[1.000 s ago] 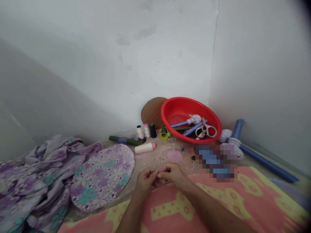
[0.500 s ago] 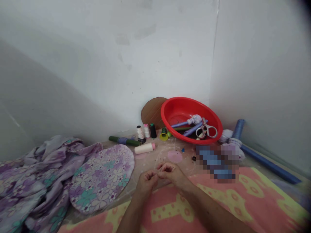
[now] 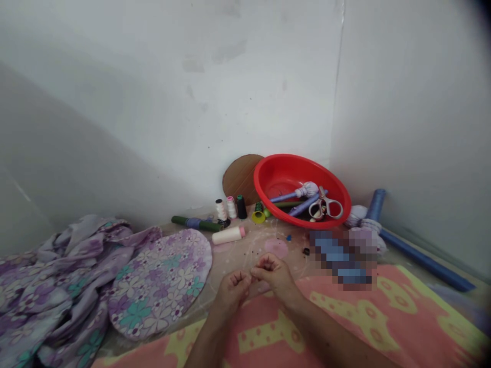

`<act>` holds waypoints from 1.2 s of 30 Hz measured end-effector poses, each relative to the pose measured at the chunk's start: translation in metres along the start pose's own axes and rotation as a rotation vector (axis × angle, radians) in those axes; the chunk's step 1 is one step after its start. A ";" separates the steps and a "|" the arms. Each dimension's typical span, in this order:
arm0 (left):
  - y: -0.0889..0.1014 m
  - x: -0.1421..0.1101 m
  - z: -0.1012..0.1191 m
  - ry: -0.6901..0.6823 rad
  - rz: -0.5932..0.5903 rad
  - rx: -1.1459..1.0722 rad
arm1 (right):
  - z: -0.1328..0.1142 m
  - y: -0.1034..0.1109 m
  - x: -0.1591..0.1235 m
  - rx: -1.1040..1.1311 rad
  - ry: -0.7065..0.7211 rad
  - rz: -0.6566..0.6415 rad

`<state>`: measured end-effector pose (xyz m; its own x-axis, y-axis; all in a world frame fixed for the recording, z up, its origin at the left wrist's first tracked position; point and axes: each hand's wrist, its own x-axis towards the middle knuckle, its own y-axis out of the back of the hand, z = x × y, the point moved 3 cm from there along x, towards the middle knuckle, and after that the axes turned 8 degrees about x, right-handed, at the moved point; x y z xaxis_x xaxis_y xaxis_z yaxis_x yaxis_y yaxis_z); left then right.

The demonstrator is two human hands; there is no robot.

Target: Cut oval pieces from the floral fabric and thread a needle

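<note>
My left hand (image 3: 233, 291) and my right hand (image 3: 273, 273) meet low in the middle of the view, fingers curled and tips close together. Anything between them is too fine to make out. Both hover above a pink and yellow blanket (image 3: 345, 327), just right of an oval piece of lilac floral cloth (image 3: 161, 283). A cream thread spool (image 3: 228, 235) lies on its side beyond my hands, out of reach of my fingertips.
A red plastic basin (image 3: 291, 168) holds scissors (image 3: 325, 208) and tied lilac bundles (image 3: 307, 190). Upright thread spools (image 3: 241, 207) stand left of it. Crumpled floral fabric (image 3: 49, 286) lies at left, a blue roll (image 3: 425, 260) along the right wall, and a pixelated patch (image 3: 341, 258) hides an area.
Both hands have dropped slightly toward me, and their fingers have shifted against each other. The objects around them have not moved.
</note>
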<state>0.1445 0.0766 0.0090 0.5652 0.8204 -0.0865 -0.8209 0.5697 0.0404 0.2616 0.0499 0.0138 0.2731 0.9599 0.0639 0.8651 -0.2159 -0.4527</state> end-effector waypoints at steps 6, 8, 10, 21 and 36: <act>0.001 -0.002 -0.001 0.024 0.013 -0.016 | -0.001 0.004 0.003 -0.039 -0.032 0.023; 0.002 -0.003 0.000 0.031 0.025 -0.027 | -0.002 0.008 0.005 -0.076 -0.004 0.050; 0.002 -0.004 0.001 0.045 0.039 -0.052 | -0.003 0.011 0.007 -0.104 0.019 0.058; 0.006 -0.006 0.004 0.055 0.027 -0.220 | -0.009 0.015 0.011 -0.191 0.069 -0.047; 0.013 -0.004 0.000 0.034 0.104 -0.237 | -0.014 0.010 0.009 -0.371 0.143 -0.287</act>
<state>0.1320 0.0805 0.0100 0.4770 0.8696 -0.1272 -0.8730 0.4520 -0.1832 0.2785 0.0536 0.0227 0.0345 0.9613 0.2732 0.9984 -0.0207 -0.0533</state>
